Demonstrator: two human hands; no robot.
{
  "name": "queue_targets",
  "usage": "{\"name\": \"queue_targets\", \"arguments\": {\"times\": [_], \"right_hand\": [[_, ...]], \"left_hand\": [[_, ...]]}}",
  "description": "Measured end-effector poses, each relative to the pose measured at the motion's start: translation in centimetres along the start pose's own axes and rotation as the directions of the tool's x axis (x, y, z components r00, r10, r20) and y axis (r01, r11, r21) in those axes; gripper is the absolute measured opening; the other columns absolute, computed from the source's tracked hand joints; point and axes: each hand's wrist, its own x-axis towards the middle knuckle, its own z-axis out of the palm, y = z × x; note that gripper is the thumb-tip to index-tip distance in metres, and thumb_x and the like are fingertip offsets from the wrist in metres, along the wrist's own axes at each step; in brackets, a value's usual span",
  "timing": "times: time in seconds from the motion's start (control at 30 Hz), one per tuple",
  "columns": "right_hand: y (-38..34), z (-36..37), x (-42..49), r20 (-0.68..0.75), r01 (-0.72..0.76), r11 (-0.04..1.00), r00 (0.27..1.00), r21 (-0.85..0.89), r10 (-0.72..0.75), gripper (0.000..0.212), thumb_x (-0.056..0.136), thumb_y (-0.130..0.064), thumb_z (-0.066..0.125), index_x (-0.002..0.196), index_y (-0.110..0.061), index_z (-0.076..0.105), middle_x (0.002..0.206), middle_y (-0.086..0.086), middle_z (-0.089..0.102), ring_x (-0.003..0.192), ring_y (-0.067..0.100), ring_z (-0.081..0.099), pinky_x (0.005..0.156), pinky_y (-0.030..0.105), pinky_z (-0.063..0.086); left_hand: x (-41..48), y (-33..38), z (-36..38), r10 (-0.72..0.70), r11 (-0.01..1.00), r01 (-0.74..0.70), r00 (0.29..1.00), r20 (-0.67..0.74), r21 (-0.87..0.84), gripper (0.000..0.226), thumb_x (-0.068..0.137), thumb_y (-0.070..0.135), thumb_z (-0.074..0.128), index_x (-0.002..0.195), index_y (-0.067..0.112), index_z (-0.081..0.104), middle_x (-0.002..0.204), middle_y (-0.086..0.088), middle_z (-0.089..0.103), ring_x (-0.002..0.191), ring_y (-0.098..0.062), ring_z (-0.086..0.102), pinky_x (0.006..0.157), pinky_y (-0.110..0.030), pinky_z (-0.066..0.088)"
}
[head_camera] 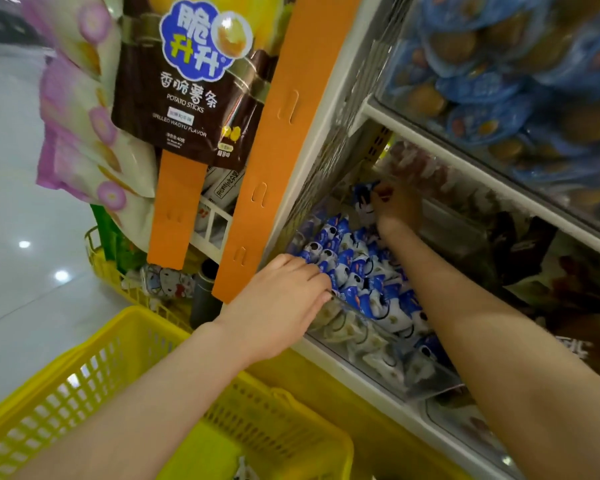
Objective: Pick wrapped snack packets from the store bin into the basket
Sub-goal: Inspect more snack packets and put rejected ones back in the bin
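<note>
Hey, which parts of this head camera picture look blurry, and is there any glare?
Head view: the right hand, its pinched packet and the blue tubs above are motion-smeared; the left hand is sharper; lamp glare spots the floor.

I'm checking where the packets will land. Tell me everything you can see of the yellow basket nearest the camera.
The yellow basket looks like moulded plastic: lattice walls of small slots under a thick rim. It stands upright and open-topped, low in the view, in front of the shelf unit. The left forearm crosses above it; whether they touch cannot be told. The frame cuts off most of its inside; one small pale item shows at the bottom edge.
</note>
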Motion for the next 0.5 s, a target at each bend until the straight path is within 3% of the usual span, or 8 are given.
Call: {"name": "queue_targets", "arguments": {"times": [0.1, 0.2, 0.27, 0.33, 0.4, 0.5], "right_hand": [[-1.0, -2.4, -2.1, -0.066, 0.049, 0.989, 0.997, 0.137, -0.040, 0.020, 0.093, -0.023, 0.053, 0.105, -0.012, 0.063, 0.109, 0.007, 0.066, 0.098, 0.021, 0.061, 0.078, 0.027, 0.044], [-1.8, -4.8, -5.8, -0.078, 0.122, 0.956, 0.991, 0.267, -0.105, 0.016, 0.092, -0.020, 0.056, 0.101, -0.010, 0.065, 0.096, 0.000, 0.066, 0.084, 0.009, 0.059, 0.070, 0.013, 0.042], [-2.2, -6.3, -8.9, -0.058, 0.122, 0.914, 0.992, 0.386, -0.108, 0.006, 0.089, -0.018, 0.059, 0.091, -0.016, 0.064, 0.082, -0.011, 0.061, 0.073, 0.000, 0.056, 0.060, 0.001, 0.039], [-2.2, -7.6, -12.3, 0.011, 0.088, 0.852, 0.994, 0.516, -0.109, 0.003, 0.087, -0.018, 0.061, 0.085, -0.020, 0.061, 0.076, -0.017, 0.059, 0.067, -0.006, 0.055, 0.058, 0.001, 0.040], [-1.9, -8.5, -15.6, 0.096, 0.078, 0.810, 0.982, 0.581, -0.163, 0.005, 0.087, -0.018, 0.062, 0.083, -0.021, 0.060, 0.075, -0.014, 0.061, 0.067, -0.006, 0.057, 0.060, 0.006, 0.043], [-1.3, -9.4, -20.1, 0.254, 0.049, 0.765, 0.928, 0.642, -0.273, 0.012, 0.087, -0.017, 0.062, 0.079, -0.025, 0.060, 0.076, -0.013, 0.063, 0.072, 0.000, 0.059, 0.066, 0.012, 0.046]], "left_hand": [[-0.4, 1.1, -0.4, -0.049, 0.997, 0.049, 0.999, 0.005, -0.063, 0.031, 0.099, 0.034, 0.031, 0.122, 0.025, 0.050, 0.120, 0.007, 0.053, 0.117, -0.010, 0.042, 0.106, -0.020, 0.011], [-1.5, 2.3, -1.2, -0.133, 0.966, 0.135, 0.991, 0.024, -0.220, 0.033, 0.098, 0.031, 0.035, 0.130, 0.026, 0.044, 0.127, 0.011, 0.046, 0.121, -0.004, 0.037, 0.103, -0.018, 0.022], [-2.5, 3.4, -1.7, -0.248, 0.886, 0.234, 0.969, 0.018, -0.399, 0.034, 0.097, 0.029, 0.039, 0.131, 0.026, 0.043, 0.127, 0.013, 0.044, 0.118, 0.000, 0.039, 0.098, -0.016, 0.029], [-3.5, 4.3, -2.2, -0.419, 0.684, 0.348, 0.907, 0.045, -0.641, 0.033, 0.097, 0.029, 0.043, 0.129, 0.025, 0.044, 0.125, 0.013, 0.046, 0.111, 0.002, 0.044, 0.090, -0.008, 0.033], [-4.4, 5.0, -2.5, -0.560, 0.390, 0.429, 0.813, 0.160, -0.815, 0.032, 0.094, 0.033, 0.046, 0.125, 0.026, 0.045, 0.117, 0.016, 0.050, 0.101, 0.006, 0.048, 0.079, -0.005, 0.038], [-5.4, 5.4, -2.4, -0.634, 0.121, 0.433, 0.726, 0.267, -0.893, 0.032, 0.092, 0.039, 0.048, 0.119, 0.023, 0.052, 0.113, 0.009, 0.059, 0.102, -0.004, 0.057, 0.088, -0.023, 0.045]]}}
